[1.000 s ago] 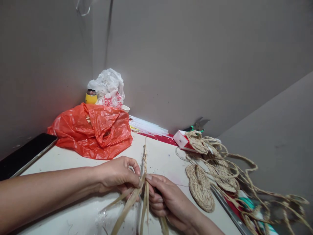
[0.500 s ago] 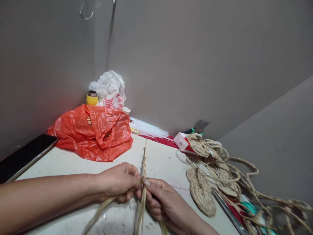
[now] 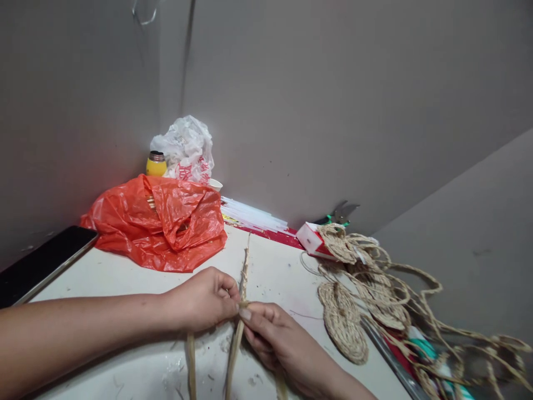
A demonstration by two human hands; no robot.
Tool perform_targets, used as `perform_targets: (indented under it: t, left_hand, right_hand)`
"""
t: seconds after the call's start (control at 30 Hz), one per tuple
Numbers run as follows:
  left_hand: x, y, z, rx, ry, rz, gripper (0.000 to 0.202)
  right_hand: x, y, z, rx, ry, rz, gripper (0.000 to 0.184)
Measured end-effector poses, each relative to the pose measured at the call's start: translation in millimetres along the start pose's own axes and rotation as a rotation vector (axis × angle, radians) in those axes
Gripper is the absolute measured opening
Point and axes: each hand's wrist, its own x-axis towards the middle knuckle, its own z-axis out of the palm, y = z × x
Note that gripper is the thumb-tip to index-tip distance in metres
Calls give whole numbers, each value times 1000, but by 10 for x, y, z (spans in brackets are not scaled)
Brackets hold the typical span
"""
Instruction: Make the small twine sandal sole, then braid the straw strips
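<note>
A thin straw braid [image 3: 246, 269] runs away from me up the white tabletop, narrowing to a point at its far end. At its near end my left hand [image 3: 210, 300] and my right hand [image 3: 275, 336] meet, fingertips nearly touching. The left pinches a flat tan strand [image 3: 191, 361] whose tail hangs below the wrist. My right thumb and forefinger press on the strands where they cross. Another loose strand [image 3: 234, 358] drops between the hands, and one more shows under the right hand. The exact crossing is partly hidden by my fingers.
An orange plastic bag [image 3: 166, 222] and a phone [image 3: 50, 261] lie at left. Behind are a yellow bottle [image 3: 156, 165], a white bag [image 3: 187, 147] and white sticks [image 3: 254, 215]. Pliers [image 3: 343, 211], a woven sole-shaped piece [image 3: 343, 322] and tangled cord [image 3: 400, 291] fill the right.
The strand in my left hand has swung from slanting outward to hanging straight down. Both hands stay at the braid, and the fingers have shifted slightly at the crossing.
</note>
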Motion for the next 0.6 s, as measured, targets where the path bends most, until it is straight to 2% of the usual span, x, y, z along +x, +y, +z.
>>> perform_targets:
  t: [0.13, 0.33, 0.6]
  left_hand:
    - [-44, 37, 18, 162, 60, 83, 7]
    - [-68, 82, 26, 277, 96, 118, 11]
    - [-75, 64, 43, 328, 81, 60, 12]
  right_hand:
    - [-9, -17, 14, 35, 28, 35, 46]
    - [-29, -20, 24, 244, -62, 121, 39]
    - [-20, 5, 80, 165, 75, 83, 38]
